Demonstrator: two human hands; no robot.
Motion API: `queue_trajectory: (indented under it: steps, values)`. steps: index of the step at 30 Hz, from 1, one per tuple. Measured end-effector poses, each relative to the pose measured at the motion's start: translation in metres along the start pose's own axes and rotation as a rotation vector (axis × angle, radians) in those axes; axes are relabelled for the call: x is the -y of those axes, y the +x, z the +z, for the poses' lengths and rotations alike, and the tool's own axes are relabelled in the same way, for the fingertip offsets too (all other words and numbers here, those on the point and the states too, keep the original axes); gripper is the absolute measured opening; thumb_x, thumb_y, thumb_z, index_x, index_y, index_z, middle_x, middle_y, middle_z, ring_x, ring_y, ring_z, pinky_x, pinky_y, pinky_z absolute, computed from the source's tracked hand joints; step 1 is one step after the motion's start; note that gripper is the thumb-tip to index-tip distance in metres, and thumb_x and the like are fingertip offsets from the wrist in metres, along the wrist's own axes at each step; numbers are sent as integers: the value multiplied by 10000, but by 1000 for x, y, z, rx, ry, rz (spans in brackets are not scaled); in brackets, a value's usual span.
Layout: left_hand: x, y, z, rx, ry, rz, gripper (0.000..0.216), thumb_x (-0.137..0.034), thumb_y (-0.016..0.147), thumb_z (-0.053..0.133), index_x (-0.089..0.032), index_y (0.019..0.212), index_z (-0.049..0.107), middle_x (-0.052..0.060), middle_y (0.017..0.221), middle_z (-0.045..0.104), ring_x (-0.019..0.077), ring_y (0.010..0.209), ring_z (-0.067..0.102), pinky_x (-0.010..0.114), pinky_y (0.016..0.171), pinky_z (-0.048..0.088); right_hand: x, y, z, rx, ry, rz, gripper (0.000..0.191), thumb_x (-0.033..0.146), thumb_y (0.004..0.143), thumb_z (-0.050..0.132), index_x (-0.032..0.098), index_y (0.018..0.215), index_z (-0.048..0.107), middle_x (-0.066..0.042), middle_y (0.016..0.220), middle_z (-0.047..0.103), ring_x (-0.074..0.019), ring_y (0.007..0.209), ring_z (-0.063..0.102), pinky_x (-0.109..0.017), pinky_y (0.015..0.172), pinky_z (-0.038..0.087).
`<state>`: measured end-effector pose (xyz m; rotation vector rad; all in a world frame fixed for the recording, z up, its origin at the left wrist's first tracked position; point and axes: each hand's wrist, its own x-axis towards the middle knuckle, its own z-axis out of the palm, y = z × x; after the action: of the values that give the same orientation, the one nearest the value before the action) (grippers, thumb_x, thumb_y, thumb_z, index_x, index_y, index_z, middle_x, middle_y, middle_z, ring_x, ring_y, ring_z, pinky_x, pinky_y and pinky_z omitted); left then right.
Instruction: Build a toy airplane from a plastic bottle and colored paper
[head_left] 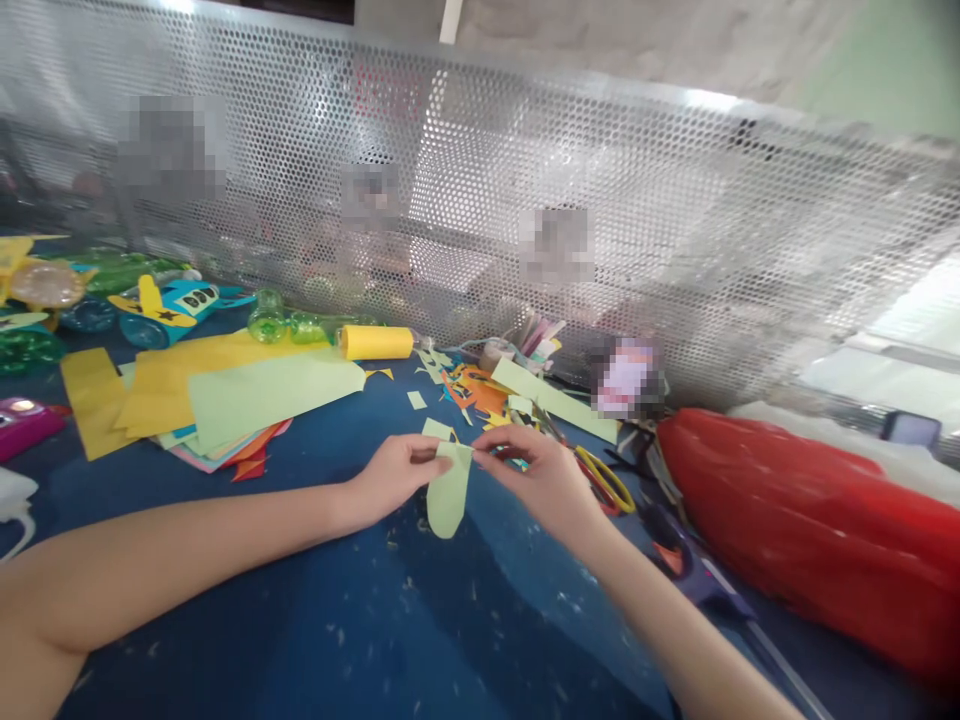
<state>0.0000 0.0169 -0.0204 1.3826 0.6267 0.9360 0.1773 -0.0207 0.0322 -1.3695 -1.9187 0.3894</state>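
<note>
Between my two hands hangs a pale green paper piece (pixel 448 505) with a rounded lower end. My left hand (pixel 397 478) pinches its upper left edge between thumb and fingers. At the upper right corner, the thumb and fingertips of my right hand (pixel 534 475) are pinched on the same piece. Just behind the hands lie a small pale green paper scrap (pixel 436 429) and a pile of orange and yellow scraps (pixel 480 393). Yellow-handled scissors (pixel 611 482) rest beside my right hand, partly covered by it.
Colored paper sheets (pixel 270 390), a yellow paper-wrapped bottle (pixel 376 342) and a blue and yellow toy plane (pixel 180 305) lie at left. On the right are a purple glue gun (pixel 697 570) and a red plastic bag (pixel 810 530). A perforated metal panel (pixel 480 160) stands behind the blue table.
</note>
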Motion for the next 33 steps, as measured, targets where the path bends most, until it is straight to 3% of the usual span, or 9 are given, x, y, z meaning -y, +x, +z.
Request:
queue_trajectory:
  steps: [12,33]
  values:
    - [-1,-1,0,19,24,11,264,-297,747,645,-127,943,691,86,955,709,250,943,632,358,864,471,13,-8,11,-116,-214,-238,126,240,816,548,227,708,613,-33,736,631,-196,755,581,-328,690,469]
    - [2,0,-1,51,76,56,231,-305,768,621,-140,911,695,65,944,710,241,929,633,348,856,475,5,-7,12,-133,-250,-294,131,171,803,564,217,703,635,-36,739,633,-197,751,561,-323,674,461]
